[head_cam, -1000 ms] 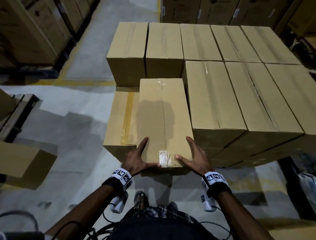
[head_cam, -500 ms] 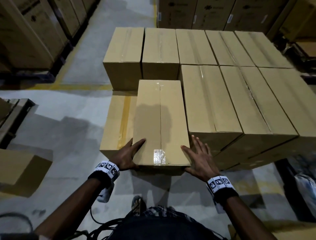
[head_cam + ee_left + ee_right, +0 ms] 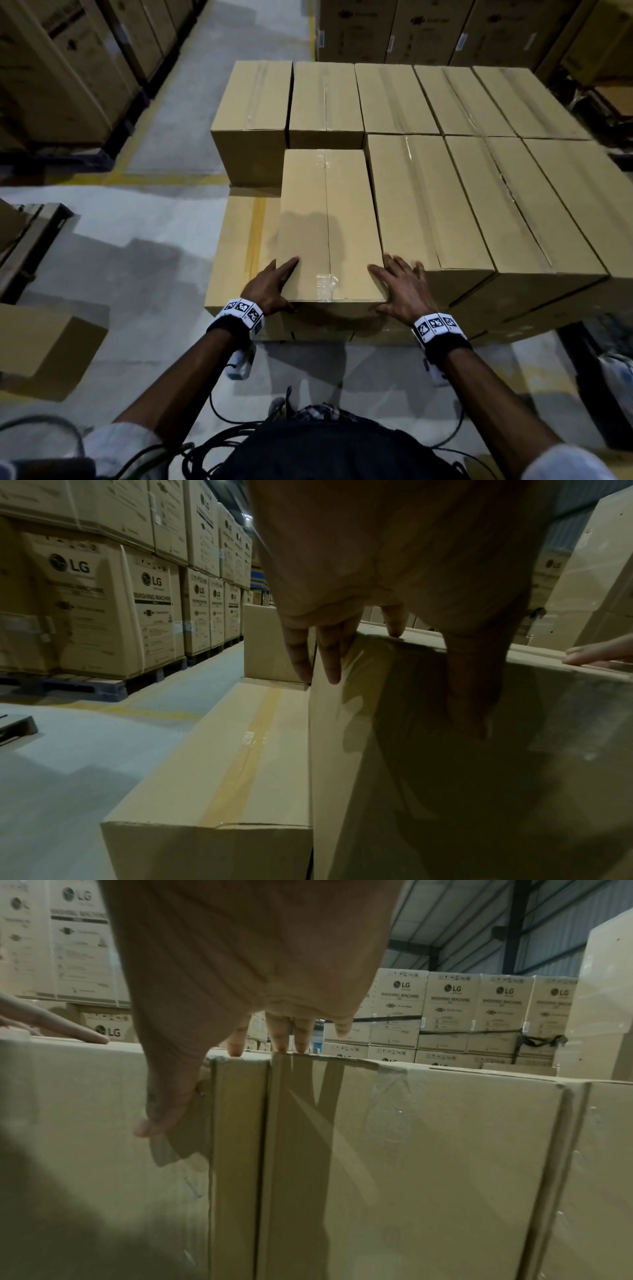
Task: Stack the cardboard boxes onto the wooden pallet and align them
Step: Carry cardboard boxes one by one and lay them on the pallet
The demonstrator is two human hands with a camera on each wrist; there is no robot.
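A taped cardboard box lies on the upper layer of the stack, with a taller box against its right side and a lower-layer box bare to its left. My left hand presses the near left corner: straight fingers lie along the box's left side and the thumb runs down its front face. My right hand rests spread over the near right corner, fingertips on the seam with the neighbouring box. Boxes hide the pallet.
A loose box lies on the floor at left, near an empty wooden pallet. Tall washing-machine cartons line the left aisle and the back. A yellow floor line runs past the stack. Cables hang at my waist.
Both hands slid apart from beside the tape on the box's near edge to its two near corners. The left fingers dropped onto the box's left side.
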